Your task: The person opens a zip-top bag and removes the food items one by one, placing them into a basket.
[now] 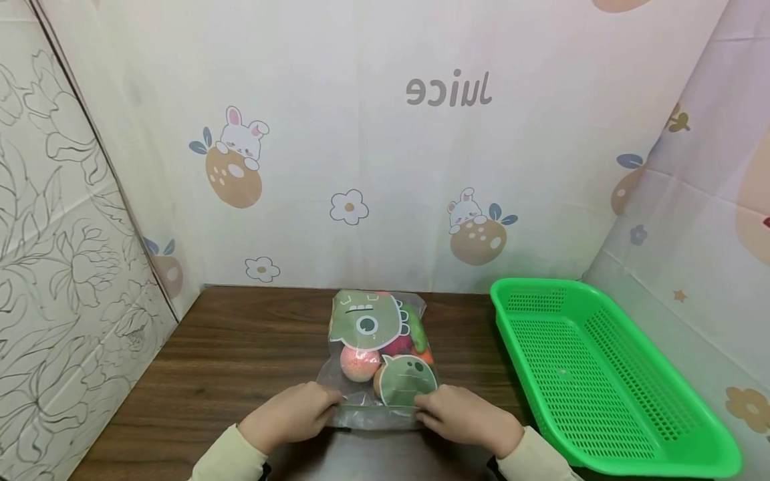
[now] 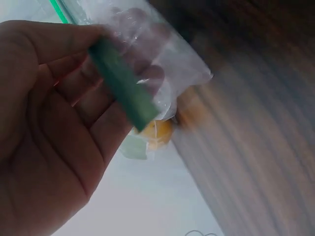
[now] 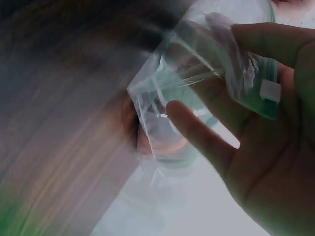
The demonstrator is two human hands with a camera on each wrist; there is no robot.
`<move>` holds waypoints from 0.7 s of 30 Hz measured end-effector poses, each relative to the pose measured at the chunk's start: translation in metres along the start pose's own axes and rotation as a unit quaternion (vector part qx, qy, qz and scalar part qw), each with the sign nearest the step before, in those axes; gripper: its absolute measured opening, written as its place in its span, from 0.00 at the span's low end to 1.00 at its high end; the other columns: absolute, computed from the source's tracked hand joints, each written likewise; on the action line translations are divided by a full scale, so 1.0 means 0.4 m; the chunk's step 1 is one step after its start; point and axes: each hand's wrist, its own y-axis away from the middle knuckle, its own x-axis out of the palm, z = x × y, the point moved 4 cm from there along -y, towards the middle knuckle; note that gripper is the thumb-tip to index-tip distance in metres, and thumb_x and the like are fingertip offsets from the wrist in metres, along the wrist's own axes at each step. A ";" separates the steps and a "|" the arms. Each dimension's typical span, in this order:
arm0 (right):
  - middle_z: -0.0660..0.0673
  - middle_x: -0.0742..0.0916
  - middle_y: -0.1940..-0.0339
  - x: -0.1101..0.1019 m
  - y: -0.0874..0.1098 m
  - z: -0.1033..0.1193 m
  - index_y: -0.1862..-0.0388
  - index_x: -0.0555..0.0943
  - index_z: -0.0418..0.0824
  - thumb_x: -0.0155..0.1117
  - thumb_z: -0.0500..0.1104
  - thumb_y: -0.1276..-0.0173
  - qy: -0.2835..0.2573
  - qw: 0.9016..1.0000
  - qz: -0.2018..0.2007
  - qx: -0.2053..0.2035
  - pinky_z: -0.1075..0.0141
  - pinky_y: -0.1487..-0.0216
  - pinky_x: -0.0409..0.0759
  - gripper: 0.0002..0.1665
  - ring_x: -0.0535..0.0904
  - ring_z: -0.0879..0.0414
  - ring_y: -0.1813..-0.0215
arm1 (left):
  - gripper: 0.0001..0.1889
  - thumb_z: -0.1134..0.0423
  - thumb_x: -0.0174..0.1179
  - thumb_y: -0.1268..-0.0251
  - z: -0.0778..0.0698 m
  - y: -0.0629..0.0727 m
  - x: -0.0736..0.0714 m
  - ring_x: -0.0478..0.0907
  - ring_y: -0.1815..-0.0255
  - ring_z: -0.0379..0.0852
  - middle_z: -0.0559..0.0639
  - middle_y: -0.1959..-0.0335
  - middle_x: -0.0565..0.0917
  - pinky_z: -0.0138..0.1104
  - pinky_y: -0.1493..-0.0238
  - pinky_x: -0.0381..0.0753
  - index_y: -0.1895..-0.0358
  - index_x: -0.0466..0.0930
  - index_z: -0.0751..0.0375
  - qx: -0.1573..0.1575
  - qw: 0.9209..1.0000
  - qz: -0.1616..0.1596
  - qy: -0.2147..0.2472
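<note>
So both hands are right at the near edge of the zip bag, and that's basically the whole picture. The left hand has the bag's near left corner pinched, thumb by the end of the green zip strip in the left wrist view. The right hand pinches the near right corner, gap narrow with thin film in it, and its wrist view shows a white zip slider right by the palm.

Key relation imo: the zip edge runs crosswise from hand to hand, while the bag's long axis points straight away from the person, so its body lies ahead of both hands and between them. Neither hand is nearer, they're each touching a corner.

The bag lies flat on the wood-grain tabletop, lumpy with fruit and veg shapes. Through the film, toward its near end: a pinkish peach-looking fruit. Past that, on the right side, a long green vegetable; can't tell exactly what kind.

Right of the bag, well apart, sits a green plastic basket, so the right hand is the closer one to it. Behind the bag hangs a bunny-print curtain.
</note>
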 end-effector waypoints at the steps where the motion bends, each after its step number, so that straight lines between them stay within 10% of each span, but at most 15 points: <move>1: 0.63 0.72 0.81 -0.005 0.000 -0.002 0.68 0.77 0.49 0.61 0.43 0.24 0.002 1.000 -0.009 -0.001 0.72 0.76 0.69 0.09 0.68 0.70 0.79 | 0.11 0.71 0.59 0.33 0.002 -0.003 -0.004 0.66 0.78 0.33 0.36 0.79 0.69 0.33 0.77 0.71 0.71 0.73 0.52 0.003 1.000 -0.001 0.007; 12: 0.61 0.74 0.82 -0.063 -0.013 -0.024 0.65 0.80 0.47 0.61 0.43 0.24 -0.030 0.995 -0.094 0.024 0.72 0.76 0.70 0.07 0.67 0.70 0.80 | 0.08 0.64 0.56 0.25 0.030 -0.035 -0.048 0.67 0.74 0.33 0.34 0.77 0.67 0.33 0.69 0.73 0.67 0.72 0.50 -0.008 0.998 -0.043 0.033; 21: 0.61 0.80 0.78 -0.109 -0.010 -0.040 0.64 0.82 0.47 0.70 0.43 0.30 -0.060 0.973 -0.215 0.064 0.70 0.78 0.71 0.04 0.66 0.70 0.83 | 0.06 0.55 0.58 0.25 0.048 -0.053 -0.086 0.69 0.75 0.31 0.31 0.78 0.69 0.33 0.72 0.73 0.65 0.76 0.45 -0.028 0.993 -0.114 -0.003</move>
